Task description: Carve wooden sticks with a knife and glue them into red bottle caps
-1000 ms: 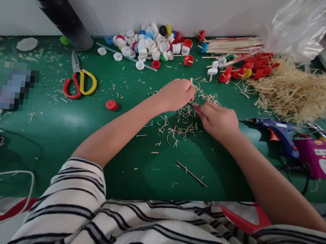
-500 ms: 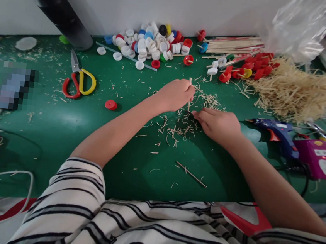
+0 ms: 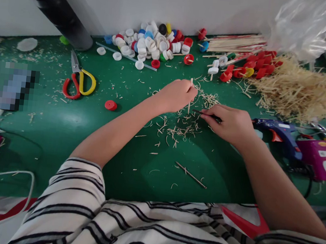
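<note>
My left hand (image 3: 177,95) is closed round a thin wooden stick (image 3: 189,101) held upright, its lower end over a scatter of wood shavings (image 3: 184,126) on the green table (image 3: 63,127). My right hand (image 3: 229,123) is closed on a dark slim tool (image 3: 208,115), probably a small knife, whose tip points left toward the stick's lower end. Both hands sit close together at the table's middle.
Red and yellow scissors (image 3: 78,80) and a lone red cap (image 3: 110,105) lie to the left. A heap of bottle caps (image 3: 150,45) sits at the back, sticks with caps (image 3: 238,68) and a shavings pile (image 3: 297,89) at the right. A blue glue gun (image 3: 281,132) lies by my right wrist. A loose stick (image 3: 191,174) lies near me.
My right hand has drawn back to the right, away from the stick, with the dark tool now showing. The left hand holds the stick almost where it was.
</note>
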A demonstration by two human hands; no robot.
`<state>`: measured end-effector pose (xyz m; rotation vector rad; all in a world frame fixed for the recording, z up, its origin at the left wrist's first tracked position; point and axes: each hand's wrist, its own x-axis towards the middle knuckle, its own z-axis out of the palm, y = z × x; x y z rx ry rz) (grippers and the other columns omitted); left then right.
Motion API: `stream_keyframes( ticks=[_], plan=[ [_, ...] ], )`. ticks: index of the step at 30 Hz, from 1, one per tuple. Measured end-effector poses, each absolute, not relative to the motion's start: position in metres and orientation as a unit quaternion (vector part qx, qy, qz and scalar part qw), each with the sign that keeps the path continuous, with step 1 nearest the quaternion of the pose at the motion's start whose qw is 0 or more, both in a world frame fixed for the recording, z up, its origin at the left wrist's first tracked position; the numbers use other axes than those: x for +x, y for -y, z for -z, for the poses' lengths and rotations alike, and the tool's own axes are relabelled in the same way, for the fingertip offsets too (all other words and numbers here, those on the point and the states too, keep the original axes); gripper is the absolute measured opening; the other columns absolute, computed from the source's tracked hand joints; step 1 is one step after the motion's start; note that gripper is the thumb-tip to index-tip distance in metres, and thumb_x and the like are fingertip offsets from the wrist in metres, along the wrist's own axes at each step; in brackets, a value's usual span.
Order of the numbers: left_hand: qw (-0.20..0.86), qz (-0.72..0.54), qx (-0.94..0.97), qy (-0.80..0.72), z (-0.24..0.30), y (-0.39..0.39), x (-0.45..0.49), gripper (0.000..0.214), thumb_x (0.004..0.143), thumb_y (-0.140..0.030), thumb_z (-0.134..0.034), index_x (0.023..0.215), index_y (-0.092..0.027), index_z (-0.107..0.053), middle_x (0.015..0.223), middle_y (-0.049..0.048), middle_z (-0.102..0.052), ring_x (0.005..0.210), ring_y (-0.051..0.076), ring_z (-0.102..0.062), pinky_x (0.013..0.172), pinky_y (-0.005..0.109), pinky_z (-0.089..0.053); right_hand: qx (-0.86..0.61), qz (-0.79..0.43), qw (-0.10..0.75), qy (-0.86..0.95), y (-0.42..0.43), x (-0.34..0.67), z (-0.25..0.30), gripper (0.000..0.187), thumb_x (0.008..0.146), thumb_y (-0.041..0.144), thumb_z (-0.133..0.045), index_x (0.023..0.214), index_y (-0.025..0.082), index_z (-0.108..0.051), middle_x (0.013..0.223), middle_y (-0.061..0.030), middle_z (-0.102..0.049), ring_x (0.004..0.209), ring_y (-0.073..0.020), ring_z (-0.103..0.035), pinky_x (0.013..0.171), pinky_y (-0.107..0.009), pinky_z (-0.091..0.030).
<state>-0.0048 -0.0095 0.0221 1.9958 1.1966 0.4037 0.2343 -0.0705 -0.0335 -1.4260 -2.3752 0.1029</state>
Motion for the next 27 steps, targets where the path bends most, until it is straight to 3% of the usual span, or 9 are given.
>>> stream_keyframes(
  ticks=[3,6,9,11,18,27],
  plan=[
    [0.379,-0.165,0.784,-0.463,-0.02,0.008,-0.003,0.038,0.105,-0.024,-0.038,0.071,-0.021,-0.052,0.065,0.0048,-0.048,0.062,0.017,-0.042,0.073,0.041,-0.041,-0.531,-0.028,0.179,0.828,0.068,0.222,0.036,0.021,0.101,0.043,-0.062,0.105,0.027,-0.075,0.094,-0.0023,-0.083,0.081,-0.0214,-0.074,0.06,-0.031,-0.039],
    [0.37,-0.178,0.791,-0.454,-0.015,0.007,-0.001,0.039,0.106,-0.027,-0.038,0.069,-0.02,-0.05,0.09,0.0101,-0.06,0.07,0.016,-0.049,0.081,0.042,-0.046,-0.539,-0.022,0.163,0.826,0.064,0.214,0.038,0.017,0.101,0.039,-0.063,0.105,0.027,-0.074,0.093,-0.0029,-0.083,0.08,-0.0225,-0.075,0.057,-0.031,-0.036],
    [0.334,-0.202,0.799,-0.457,-0.008,0.004,0.001,0.037,0.106,-0.026,-0.042,0.069,-0.019,-0.048,0.116,0.0133,-0.058,0.102,0.022,-0.059,0.102,0.044,-0.048,-0.526,-0.029,0.197,0.827,0.059,0.21,0.041,0.017,0.103,0.035,-0.063,0.109,0.027,-0.076,0.1,-0.0027,-0.084,0.087,-0.0226,-0.077,0.061,-0.031,-0.042],
    [0.306,-0.216,0.802,-0.466,-0.005,0.003,0.003,0.034,0.105,-0.023,-0.045,0.071,-0.019,-0.046,0.124,0.0136,-0.054,0.123,0.028,-0.055,0.114,0.046,-0.044,-0.508,-0.04,0.229,0.83,0.057,0.21,0.043,0.017,0.104,0.034,-0.061,0.11,0.027,-0.076,0.106,-0.0023,-0.085,0.092,-0.0219,-0.078,0.065,-0.031,-0.047],
    [0.305,-0.213,0.802,-0.467,-0.001,0.0,0.005,0.027,0.107,-0.025,-0.045,0.082,-0.017,-0.052,0.125,0.0125,-0.048,0.135,0.033,-0.051,0.118,0.049,-0.042,-0.486,-0.026,0.229,0.843,0.053,0.211,0.047,0.027,0.108,0.036,-0.056,0.095,0.025,-0.076,0.103,-0.0026,-0.085,0.091,-0.0207,-0.078,0.065,-0.031,-0.046],
    [0.285,-0.201,0.802,-0.485,0.009,-0.007,0.002,0.035,0.108,-0.026,-0.043,0.076,-0.017,-0.052,0.124,0.0132,-0.052,0.136,0.035,-0.053,0.127,0.052,-0.039,-0.504,-0.023,0.138,0.852,0.059,0.212,0.048,0.031,0.108,0.039,-0.051,0.098,0.025,-0.076,0.104,-0.0021,-0.085,0.084,-0.0192,-0.074,0.059,-0.031,-0.034]
  ],
)
